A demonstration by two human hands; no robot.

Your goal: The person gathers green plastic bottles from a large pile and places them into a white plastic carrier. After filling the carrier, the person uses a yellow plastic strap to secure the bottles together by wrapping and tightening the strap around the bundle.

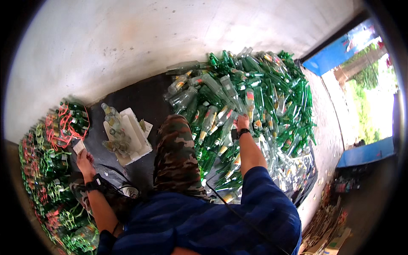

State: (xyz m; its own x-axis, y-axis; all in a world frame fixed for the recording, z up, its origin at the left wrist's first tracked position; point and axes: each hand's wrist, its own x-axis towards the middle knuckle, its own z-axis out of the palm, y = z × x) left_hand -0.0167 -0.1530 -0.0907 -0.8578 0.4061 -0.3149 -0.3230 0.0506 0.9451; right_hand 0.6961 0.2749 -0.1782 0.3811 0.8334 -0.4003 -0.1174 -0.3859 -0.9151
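Observation:
My left hand (pixel 85 161) pinches a small pale flat piece (pixel 79 147), perhaps card, beside tied bundles of green glass bottles (pixel 76 116). My right hand (pixel 242 121) reaches into a large heap of loose bottles (pixel 271 95), its fingers closed at the neck of a clear glass bottle (pixel 230 90) whose base points away from me. Clear and green bottles, several with labels, lie around that hand. Between my left hand and my camouflage-clad knee sits a white foam box (pixel 140 143). Several clear bottles (pixel 118 127) stand in or along its left side.
Red cord (pixel 63 127) and green cord (pixel 52 159) wrap the bundles on the left. A pale wall (pixel 127 47) rises behind the dark floor sheet (pixel 137 94). Blue door panels (pixel 366 153) flank a bright opening at right. A thin black cable (pixel 220 197) crosses my lap.

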